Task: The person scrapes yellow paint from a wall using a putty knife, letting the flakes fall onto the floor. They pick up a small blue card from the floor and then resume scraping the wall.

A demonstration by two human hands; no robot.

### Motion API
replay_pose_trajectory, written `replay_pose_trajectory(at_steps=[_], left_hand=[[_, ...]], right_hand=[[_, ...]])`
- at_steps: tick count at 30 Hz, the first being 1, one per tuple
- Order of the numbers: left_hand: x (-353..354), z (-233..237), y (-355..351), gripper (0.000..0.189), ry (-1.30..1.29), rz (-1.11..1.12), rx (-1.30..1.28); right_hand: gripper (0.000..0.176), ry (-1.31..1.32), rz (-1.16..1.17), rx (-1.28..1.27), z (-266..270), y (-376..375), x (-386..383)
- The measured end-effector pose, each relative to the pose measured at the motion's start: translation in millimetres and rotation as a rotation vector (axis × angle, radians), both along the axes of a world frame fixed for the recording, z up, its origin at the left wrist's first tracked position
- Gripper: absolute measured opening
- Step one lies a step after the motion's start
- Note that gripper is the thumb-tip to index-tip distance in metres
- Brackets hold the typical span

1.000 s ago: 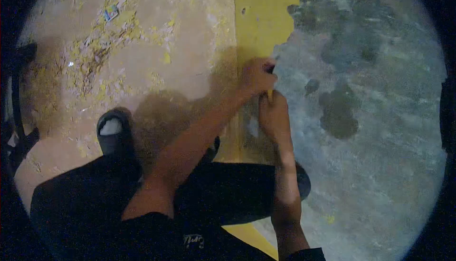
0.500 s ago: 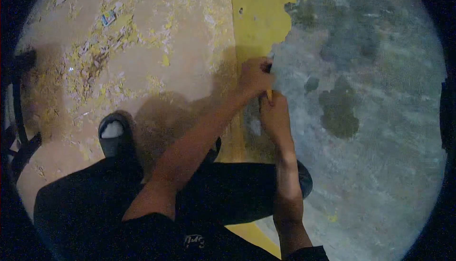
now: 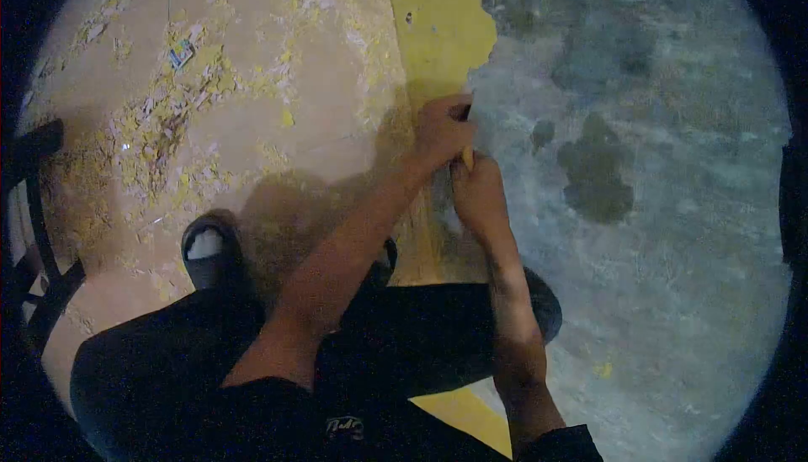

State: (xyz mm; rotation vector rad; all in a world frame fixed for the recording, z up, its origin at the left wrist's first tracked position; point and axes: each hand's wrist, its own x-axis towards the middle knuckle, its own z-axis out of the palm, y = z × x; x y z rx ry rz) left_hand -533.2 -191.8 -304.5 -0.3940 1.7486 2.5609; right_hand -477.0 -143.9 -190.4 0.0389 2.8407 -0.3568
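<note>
Single head cam, fisheye, with a round dark vignette at the edges. It sits on my head and points almost straight down at the floor, tipped slightly forward. Close range: my left hand and right hand land just above frame centre, and my legs fill the near edge. The yellow strip runs near to far up the middle, with tan floor to the left and grey floor to the right.
</note>
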Motion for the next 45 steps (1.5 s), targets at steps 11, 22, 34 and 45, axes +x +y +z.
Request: replay_pose_trajectory(at_steps=[11,22,34,45], left_hand=[[-1,3,-19,0.036,-0.069,-0.106,-0.087],[-6,-5,5,0.031,0.054,0.03,0.046],[-5,21,-8,0.024,-0.097,-0.078,-0.268],[-4,3,-1,0.028,0.032,0.048,-0.171]], right_hand=[[0.028,-0.109,-0.053,-0.082,-7,-7,2],[0.034,0.033,0.026,0.026,15,-13,0],[0.032,-0.059,-0.123,-0.017,-2,1,-19],[0.029,-0.07,-0.016,-0.027,23,-17,-5]])
